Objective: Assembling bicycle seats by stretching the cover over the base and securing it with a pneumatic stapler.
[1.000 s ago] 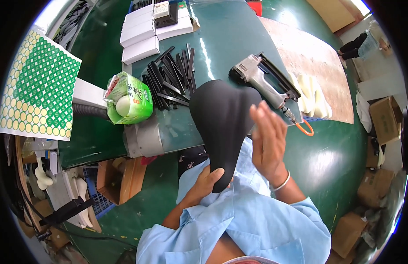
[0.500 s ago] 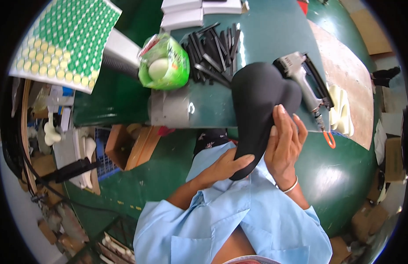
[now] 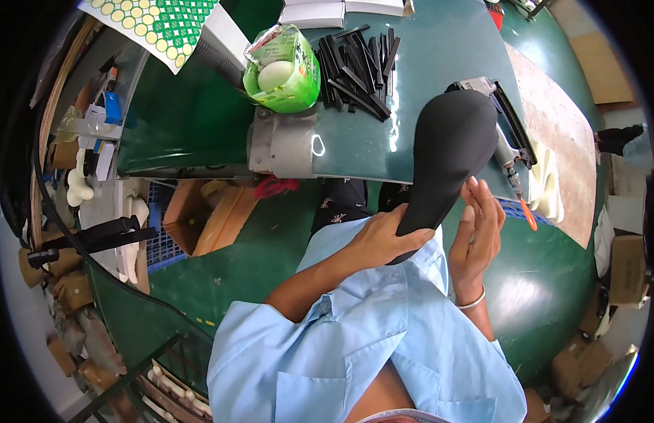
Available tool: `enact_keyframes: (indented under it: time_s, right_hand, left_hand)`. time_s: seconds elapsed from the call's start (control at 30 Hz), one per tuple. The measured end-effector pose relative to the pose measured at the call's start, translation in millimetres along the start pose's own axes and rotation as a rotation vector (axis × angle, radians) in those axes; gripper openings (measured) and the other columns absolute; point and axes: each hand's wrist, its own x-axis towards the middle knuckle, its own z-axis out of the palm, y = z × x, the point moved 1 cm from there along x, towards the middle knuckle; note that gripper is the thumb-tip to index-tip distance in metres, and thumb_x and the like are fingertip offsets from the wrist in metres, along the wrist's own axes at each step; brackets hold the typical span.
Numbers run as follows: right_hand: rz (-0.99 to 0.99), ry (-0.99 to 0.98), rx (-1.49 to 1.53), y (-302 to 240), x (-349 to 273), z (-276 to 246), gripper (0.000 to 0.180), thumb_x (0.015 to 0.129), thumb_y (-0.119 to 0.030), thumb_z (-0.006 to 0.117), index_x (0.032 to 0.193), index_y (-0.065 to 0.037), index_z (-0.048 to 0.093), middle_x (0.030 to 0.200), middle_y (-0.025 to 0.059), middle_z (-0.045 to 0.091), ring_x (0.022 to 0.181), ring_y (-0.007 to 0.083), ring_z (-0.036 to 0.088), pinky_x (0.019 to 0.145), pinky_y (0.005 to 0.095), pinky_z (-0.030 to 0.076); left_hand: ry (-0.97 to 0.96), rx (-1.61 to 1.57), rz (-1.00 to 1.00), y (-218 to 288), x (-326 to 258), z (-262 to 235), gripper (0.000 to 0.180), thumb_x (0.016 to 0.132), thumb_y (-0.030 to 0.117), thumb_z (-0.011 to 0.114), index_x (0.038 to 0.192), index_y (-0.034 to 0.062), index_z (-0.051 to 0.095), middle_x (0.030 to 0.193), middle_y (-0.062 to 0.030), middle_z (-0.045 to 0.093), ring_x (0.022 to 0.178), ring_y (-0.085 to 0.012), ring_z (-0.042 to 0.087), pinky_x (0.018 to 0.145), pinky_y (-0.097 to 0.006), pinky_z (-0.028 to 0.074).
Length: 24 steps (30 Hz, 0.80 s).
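- Two hands are seen on a black bicycle saddle [image 3: 450, 151], which is held tilted over the near edge of the green workbench [image 3: 426, 49].
- Left of the saddle, a green plastic bag [image 3: 283, 70] and a heap of black strips [image 3: 359, 67] lie on the bench.
- The saddle's narrow nose is gripped by the left hand [image 3: 383, 240].
- The right hand [image 3: 478, 236] is held open, fingers against the saddle's right edge.
- Just right of the saddle, a pneumatic stapler [image 3: 507, 137] rests.
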Motion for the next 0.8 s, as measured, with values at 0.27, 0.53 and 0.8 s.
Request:
enact_keyframes:
  time_s: [0.27,0.53,0.8]
  right_hand:
    - [0.126,0.222,0.131,27.4,44.6,-1.8,0.036,0.095,-0.008,0.041,0.129,0.002,0.041,0.117,0.0134,0.061,0.117,0.0225,0.052,0.099,0.0328,0.031]
    - [-0.019,0.048,-0.136,8.9,48.6,21.0,0.036,0.092,-0.005,0.044,0.126,0.005,0.044,0.114,0.0111,0.063,0.112,0.0226,0.054,0.099,0.0323,0.030]
    - [-0.037,-0.002,0.018,2.0,25.0,19.2,0.030,0.087,0.003,0.047,0.117,0.004,0.052,0.108,0.0129,0.065,0.106,0.0227,0.058,0.097,0.0329,0.035]
  left_hand:
    - [0.005,-0.082,0.094,-4.9,0.1,6.1,0.061,0.080,0.047,0.059,0.113,-0.0045,0.053,0.096,-0.0184,0.063,0.089,-0.0273,0.061,0.080,-0.035,0.046]
    - [-0.038,-0.119,0.078,-4.6,-0.5,-1.5,0.051,0.084,0.041,0.056,0.107,-0.0040,0.054,0.089,-0.0114,0.061,0.081,-0.0182,0.058,0.072,-0.030,0.047]
    - [-0.135,-0.350,-0.073,-11.9,0.7,-17.8,0.052,0.078,0.044,0.064,0.098,-0.0035,0.056,0.078,-0.0081,0.060,0.072,-0.0219,0.061,0.065,-0.032,0.048]
